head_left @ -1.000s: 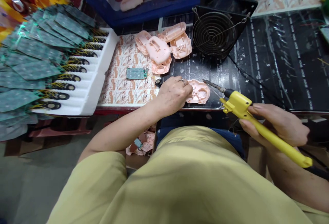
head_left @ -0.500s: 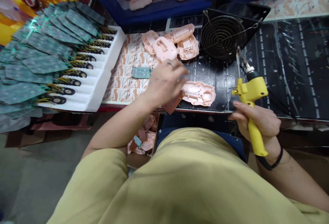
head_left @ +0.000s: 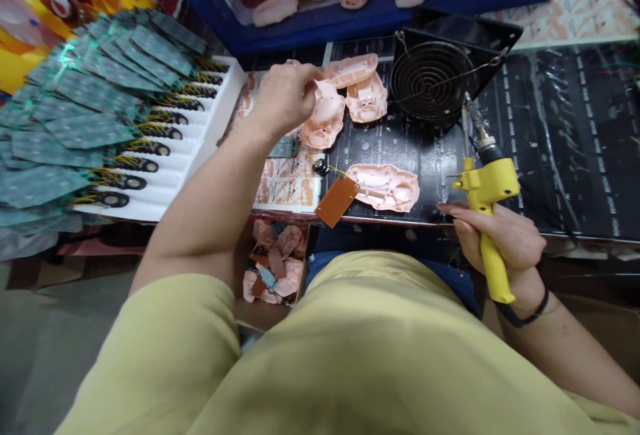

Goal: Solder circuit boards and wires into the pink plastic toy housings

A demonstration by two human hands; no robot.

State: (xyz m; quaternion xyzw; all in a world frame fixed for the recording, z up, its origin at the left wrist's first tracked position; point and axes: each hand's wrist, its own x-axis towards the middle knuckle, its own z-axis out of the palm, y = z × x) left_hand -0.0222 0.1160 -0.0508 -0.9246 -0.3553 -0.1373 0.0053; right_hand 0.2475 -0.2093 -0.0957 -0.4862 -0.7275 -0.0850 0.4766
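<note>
My left hand (head_left: pixel 286 98) is over the left side of a small pile of pink plastic shells (head_left: pixel 325 118), its fingers curled; whatever lies under them is hidden. A green circuit board (head_left: pixel 283 147) shows partly below that wrist. Near the table's front edge lies an open pink shell half (head_left: pixel 390 187) with thin wires inside. Against its left end rests a brown circuit board (head_left: pixel 337 200), wired to a small round black part (head_left: pixel 321 167). My right hand (head_left: pixel 500 238) is closed around the handle of a yellow soldering gun (head_left: pixel 493 178), whose metal tip points up and away.
A black fan (head_left: pixel 430 82) stands behind the soldering gun's tip. A blue crate (head_left: pixel 300 32) with pink shells is at the back. On the left, a white foam tray (head_left: pixel 200 148) carries several green boards (head_left: pixel 90 135). Below the table edge, a box (head_left: pixel 263 315) holds loose parts.
My left hand has moved from beside the open shell half up and left to the shell pile, uncovering the brown board and round part. My right hand still holds the soldering gun, nearly in place.
</note>
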